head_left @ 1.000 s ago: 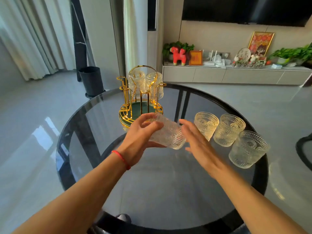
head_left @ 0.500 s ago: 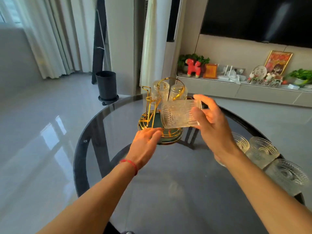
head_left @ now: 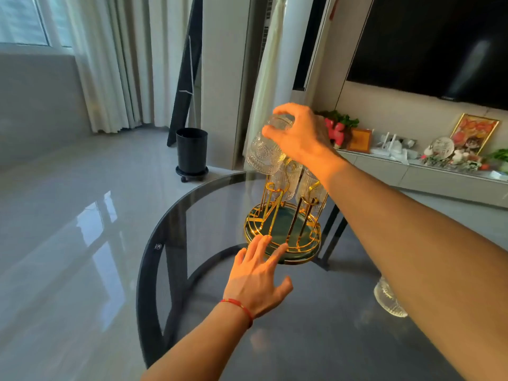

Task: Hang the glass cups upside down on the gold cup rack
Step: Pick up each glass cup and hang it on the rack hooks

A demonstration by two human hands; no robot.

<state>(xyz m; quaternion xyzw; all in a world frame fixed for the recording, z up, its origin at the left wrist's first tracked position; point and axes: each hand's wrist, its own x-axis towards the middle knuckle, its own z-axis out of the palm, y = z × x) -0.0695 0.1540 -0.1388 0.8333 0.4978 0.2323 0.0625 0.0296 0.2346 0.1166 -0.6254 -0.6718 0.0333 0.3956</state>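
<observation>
My right hand [head_left: 299,134] grips a patterned glass cup [head_left: 264,152] by its base, mouth down and slightly tilted, just above the left prongs of the gold cup rack [head_left: 283,232]. The rack has a round green tray base and stands on the dark glass table [head_left: 316,325]. Two glass cups [head_left: 295,178] hang upside down on its far prongs, partly hidden by my right wrist. My left hand [head_left: 257,276] is spread flat, its fingertips touching the rack's front rim. Another glass cup [head_left: 389,301] shows on the table, mostly hidden by my right forearm.
The round table's left edge [head_left: 143,270] curves close to the rack. A black bin [head_left: 191,152] stands on the floor behind. A low cabinet [head_left: 439,177] with ornaments and a wall screen [head_left: 439,45] lie at the back right.
My right hand took the cup from my left hand, turned it mouth down and raised it over the rack. My left hand moved forward to the rack's base. The view shifted left.
</observation>
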